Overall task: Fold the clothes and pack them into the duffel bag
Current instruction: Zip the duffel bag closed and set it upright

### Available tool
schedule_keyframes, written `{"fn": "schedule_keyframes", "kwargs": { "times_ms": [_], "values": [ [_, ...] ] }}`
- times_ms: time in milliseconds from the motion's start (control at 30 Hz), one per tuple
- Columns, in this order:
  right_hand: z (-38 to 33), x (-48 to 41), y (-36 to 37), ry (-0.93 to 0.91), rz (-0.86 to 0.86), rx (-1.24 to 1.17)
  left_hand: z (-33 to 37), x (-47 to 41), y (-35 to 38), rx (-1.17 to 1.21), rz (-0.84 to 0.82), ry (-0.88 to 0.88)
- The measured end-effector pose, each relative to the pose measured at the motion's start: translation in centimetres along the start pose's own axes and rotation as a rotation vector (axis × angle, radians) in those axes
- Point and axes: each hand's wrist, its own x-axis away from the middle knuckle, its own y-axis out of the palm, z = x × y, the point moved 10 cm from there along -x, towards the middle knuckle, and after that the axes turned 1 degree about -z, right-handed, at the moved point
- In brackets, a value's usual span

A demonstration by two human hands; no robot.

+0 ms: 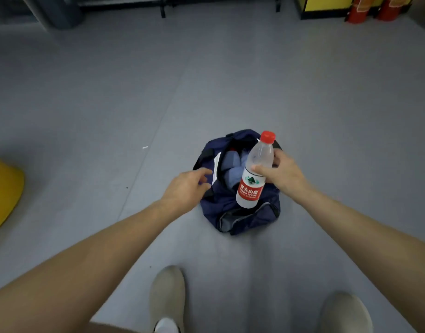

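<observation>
On grey floor (230, 80): navy fabric duffel bag (240, 212), unzipped, blue clothes (231, 169) stowed inside. Clear red-capped plastic bottle (254, 169) is grasped by right hand (283, 174) above; left hand (187, 188) at rim, grip not discernible. Packing judged late; opening must be spread.

A navy duffel bag (222, 207) lies slumped on the grey floor (254, 80), its top zip open and mouth gaping, a grey-trimmed end pocket facing the viewer. Blue clothes (231, 164) sit bundled inside it.
</observation>
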Motion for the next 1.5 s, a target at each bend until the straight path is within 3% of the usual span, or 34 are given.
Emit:
{"fn": "schedule_keyframes", "kwargs": {
  "times_ms": [233, 433, 767, 1133, 1500],
  "values": [
    [6.8, -1.8, 0.5, 0.064, 0.096, -0.085, 1.9, -8.2, 9.1, -0.218, -0.172, 0.209],
    [11.8, -1.0, 1.5, 0.107, 0.120, -0.220, 0.7, -9.3, 18.1, -0.269, -0.324, 0.247],
    [14.3, 1.8, 3.0, 0.101, 0.181, -0.235, -0.5, -9.7, 21.8, -0.543, -0.270, 0.295],
    [17.1, 3.5, 4.8, 0.147, 0.153, -0.115, -2.1, -9.8, 18.1, 0.006, -0.160, 0.207],
    [15.8, 1.9, 8.3, 0.087, 0.140, 0.170, 0.2, -11.5, 12.6, 0.191, -0.086, 0.189]
  ]
}}
